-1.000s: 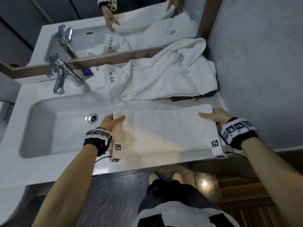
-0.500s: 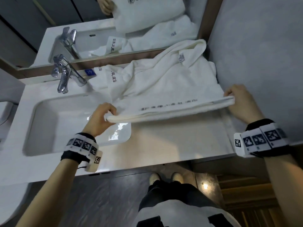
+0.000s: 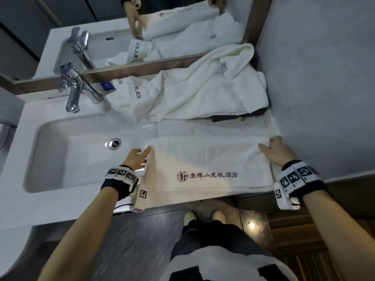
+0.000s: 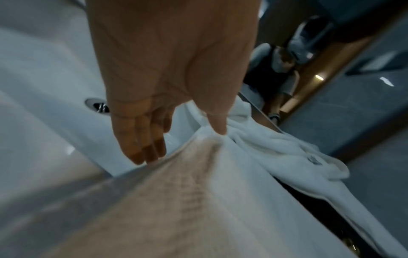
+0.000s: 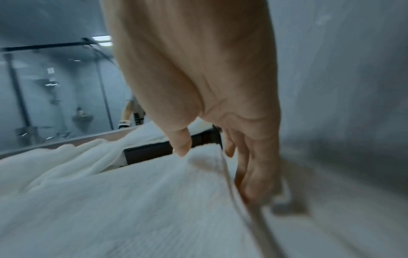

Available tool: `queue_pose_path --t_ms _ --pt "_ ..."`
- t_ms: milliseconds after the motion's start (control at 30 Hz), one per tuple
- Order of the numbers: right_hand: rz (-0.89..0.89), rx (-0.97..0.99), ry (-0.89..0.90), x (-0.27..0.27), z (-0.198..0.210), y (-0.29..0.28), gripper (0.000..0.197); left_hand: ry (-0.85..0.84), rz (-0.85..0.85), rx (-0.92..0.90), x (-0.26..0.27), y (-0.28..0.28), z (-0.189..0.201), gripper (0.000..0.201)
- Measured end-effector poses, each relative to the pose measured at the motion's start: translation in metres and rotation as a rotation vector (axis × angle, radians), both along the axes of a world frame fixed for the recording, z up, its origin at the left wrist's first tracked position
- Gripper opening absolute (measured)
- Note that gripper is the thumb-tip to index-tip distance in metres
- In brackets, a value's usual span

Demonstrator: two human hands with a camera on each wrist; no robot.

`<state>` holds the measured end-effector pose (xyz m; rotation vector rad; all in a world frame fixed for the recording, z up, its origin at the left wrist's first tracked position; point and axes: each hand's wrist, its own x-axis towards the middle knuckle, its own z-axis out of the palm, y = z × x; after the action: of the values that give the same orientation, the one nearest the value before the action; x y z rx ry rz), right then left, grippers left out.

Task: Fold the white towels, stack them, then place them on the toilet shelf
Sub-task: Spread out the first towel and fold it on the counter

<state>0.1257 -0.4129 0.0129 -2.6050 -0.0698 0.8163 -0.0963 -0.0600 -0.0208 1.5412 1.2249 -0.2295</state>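
Nearest, a folded white towel lay flat on the counter just right of the sink basin, red printed characters facing up; left hand sat at the towel's left end, fingers straight and loose, thumb tip touching the far-left corner, gripping nothing; right hand sat at the right end, fingers relaxed and spread, thumb resting on top, remaining fingers down along the edge beside the grey wall; farther back, a heap of unfolded white towels lay rumpled against the mirror, partly covering a dark box; a chrome faucet stood behind the basin.
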Motion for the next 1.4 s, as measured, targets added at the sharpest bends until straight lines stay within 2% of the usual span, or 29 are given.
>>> queue_pose_path --t_ms 67,133,200,267,333,400,433,500,567,633,700,767,800,833,900,967,1067,1200,1300,1400 --pt "-0.072 0.045 0.050 0.002 -0.012 0.005 0.067 0.048 -0.049 -0.079 0.007 -0.004 0.000 0.044" --pt "-0.100 0.076 0.099 0.005 -0.023 0.006 0.071 0.054 -0.065 -0.049 0.012 -0.008 -0.001 0.036" --pt "-0.153 0.174 0.121 0.009 -0.026 0.008 0.063 -0.024 -0.015 -0.031 0.014 -0.011 -0.003 0.032" --pt "-0.188 0.271 0.045 0.017 -0.023 0.011 0.052 -0.125 0.078 -0.026 0.017 -0.011 0.001 0.032" --pt "-0.194 0.317 -0.123 0.025 -0.016 0.016 0.041 -0.182 0.137 0.018 0.021 -0.013 0.005 0.028" --pt "-0.238 0.371 -0.238 0.031 -0.007 0.022 0.035 -0.131 0.114 0.132 0.023 -0.014 0.004 0.040" --pt "-0.227 0.359 -0.235 0.034 -0.006 0.024 0.034 -0.060 0.068 0.225 0.024 -0.014 0.004 0.049" --pt "-0.136 0.250 -0.118 0.036 -0.005 0.027 0.040 0.028 -0.007 0.356 0.024 -0.015 0.002 0.057" --pt "-0.073 0.171 -0.032 0.035 -0.006 0.026 0.044 0.018 -0.012 0.322 0.025 -0.016 0.001 0.055" --pt "-0.069 0.162 -0.047 0.034 -0.008 0.025 0.044 0.048 0.020 0.275 0.027 -0.013 0.000 0.052" --pt "-0.104 0.175 -0.051 0.033 -0.007 0.027 0.048 0.057 0.027 0.260 0.029 -0.010 -0.001 0.022" --pt "-0.137 0.201 -0.009 0.033 -0.007 0.028 0.052 0.055 0.023 0.245 0.030 -0.006 -0.003 0.038" --pt "-0.142 0.211 0.013 0.033 -0.007 0.028 0.052 0.044 0.023 0.208 0.031 -0.007 -0.001 0.036" --pt "-0.132 0.218 0.025 0.032 -0.008 0.028 0.049 0.034 0.001 0.191 0.030 -0.007 0.001 0.030" --pt "-0.084 0.203 0.034 0.030 -0.010 0.024 0.037 0.057 -0.020 0.166 0.026 -0.005 -0.003 0.047" --pt "-0.050 0.191 0.019 0.029 -0.013 0.017 0.028 0.066 -0.030 0.155 0.023 -0.007 -0.003 0.052" --pt "-0.046 0.221 0.044 0.030 -0.018 0.006 0.022 0.035 -0.048 0.114 0.017 -0.009 -0.006 0.033" --pt "-0.067 0.287 0.159 0.026 -0.016 0.002 0.024 -0.006 -0.077 0.053 0.009 -0.012 -0.007 0.027" --pt "-0.011 0.223 0.114 0.023 -0.017 0.004 0.023 -0.020 -0.129 0.052 0.006 -0.016 -0.005 0.021" --pt "-0.010 0.269 0.052 0.025 -0.014 0.003 0.022 -0.109 -0.047 0.055 0.007 -0.016 0.001 0.016"
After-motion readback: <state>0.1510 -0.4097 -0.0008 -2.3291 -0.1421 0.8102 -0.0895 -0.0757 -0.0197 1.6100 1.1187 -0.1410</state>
